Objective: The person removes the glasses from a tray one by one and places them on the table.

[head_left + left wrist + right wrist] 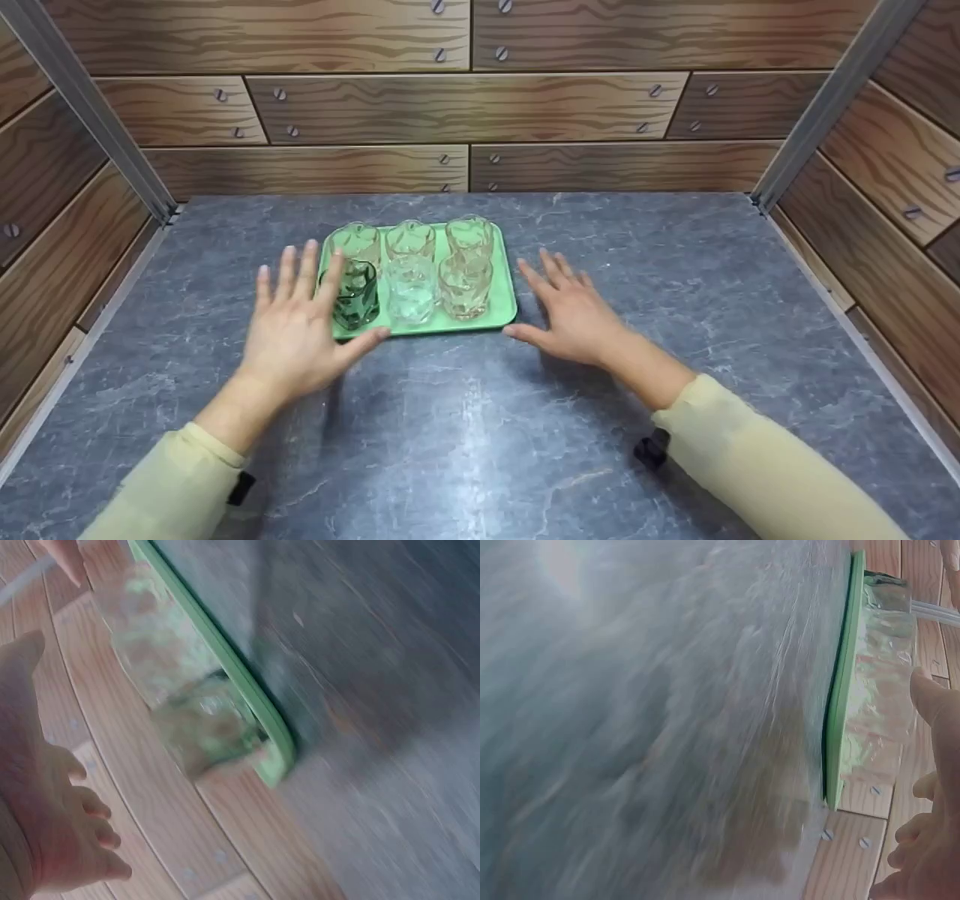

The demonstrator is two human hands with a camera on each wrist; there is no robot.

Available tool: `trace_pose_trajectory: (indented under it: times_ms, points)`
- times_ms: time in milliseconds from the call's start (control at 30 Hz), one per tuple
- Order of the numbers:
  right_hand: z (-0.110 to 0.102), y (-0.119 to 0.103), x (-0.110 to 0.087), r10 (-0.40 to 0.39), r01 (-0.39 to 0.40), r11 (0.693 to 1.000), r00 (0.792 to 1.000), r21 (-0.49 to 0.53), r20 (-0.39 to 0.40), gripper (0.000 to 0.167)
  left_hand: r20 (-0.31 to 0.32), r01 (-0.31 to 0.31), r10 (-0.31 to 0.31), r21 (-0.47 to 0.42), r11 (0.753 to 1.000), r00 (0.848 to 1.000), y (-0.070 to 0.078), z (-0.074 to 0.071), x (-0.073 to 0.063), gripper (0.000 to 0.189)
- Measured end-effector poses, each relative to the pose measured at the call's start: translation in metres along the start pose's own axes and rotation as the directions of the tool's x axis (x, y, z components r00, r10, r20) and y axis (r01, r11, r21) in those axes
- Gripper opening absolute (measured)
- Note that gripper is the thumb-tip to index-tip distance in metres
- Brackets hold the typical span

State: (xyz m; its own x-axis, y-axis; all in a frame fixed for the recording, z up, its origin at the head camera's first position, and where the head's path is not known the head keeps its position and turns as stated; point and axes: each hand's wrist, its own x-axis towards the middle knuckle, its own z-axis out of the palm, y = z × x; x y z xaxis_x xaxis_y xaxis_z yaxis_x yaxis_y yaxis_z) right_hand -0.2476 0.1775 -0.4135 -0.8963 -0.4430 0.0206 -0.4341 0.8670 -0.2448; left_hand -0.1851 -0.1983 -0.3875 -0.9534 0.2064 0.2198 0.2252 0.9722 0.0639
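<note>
A green tray (504, 300) lies on the table, bearing several glasses in two rows. At its front left stands a dark green glass (355, 296); beside it are a clear glass (412, 292) and a pinkish glass (465, 289). More pale glasses, such as the back right one (469, 234), make up the rear row. My left hand (294, 337), fingers spread, hovers by the tray's left side and partly covers the dark glass in the head view. Off the right side is my right hand (574, 311), its fingers extended. Neither hand holds anything.
The grey marbled table (465, 435) reaches to wood-patterned walls (465, 109) at the back and both sides. Metal posts (832, 105) stand at the rear corners. Black straps (651, 448) show at the sleeve cuffs.
</note>
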Motion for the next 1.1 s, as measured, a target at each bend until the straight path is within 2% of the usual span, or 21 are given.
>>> trace_pose_trajectory:
  times_ms: [133,267,467,767,933,1100]
  points:
    - [0.006,-0.005,0.015,-0.015,0.014,0.999,0.999,0.033,0.028,0.104,-0.007,0.025,-0.026,-0.032,0.999,1.000,-0.021,0.003,-0.004,0.119]
    - [0.013,-0.005,0.026,-0.021,0.017,0.998,0.998,0.062,0.055,0.100,0.004,0.042,-0.042,-0.068,0.997,0.999,-0.038,0.013,-0.005,0.119]
    - [0.023,-0.007,0.038,-0.038,0.033,0.998,0.995,0.054,0.092,0.097,0.082,0.039,-0.032,-0.081,0.996,0.996,-0.055,0.030,-0.006,0.120]
    - [0.033,-0.012,0.042,-0.013,0.004,0.998,0.987,0.055,0.161,0.088,0.239,0.001,0.019,-0.081,0.997,0.971,-0.057,0.052,-0.006,0.112]
    - [0.034,-0.012,0.040,-0.014,0.005,0.998,0.987,0.060,0.157,0.084,0.264,-0.020,0.047,-0.107,0.994,0.963,-0.056,0.057,-0.005,0.109]
    - [0.033,-0.012,0.037,-0.045,0.038,0.998,0.988,0.047,0.148,0.082,0.258,-0.029,0.064,-0.137,0.990,0.964,-0.058,0.058,-0.005,0.110]
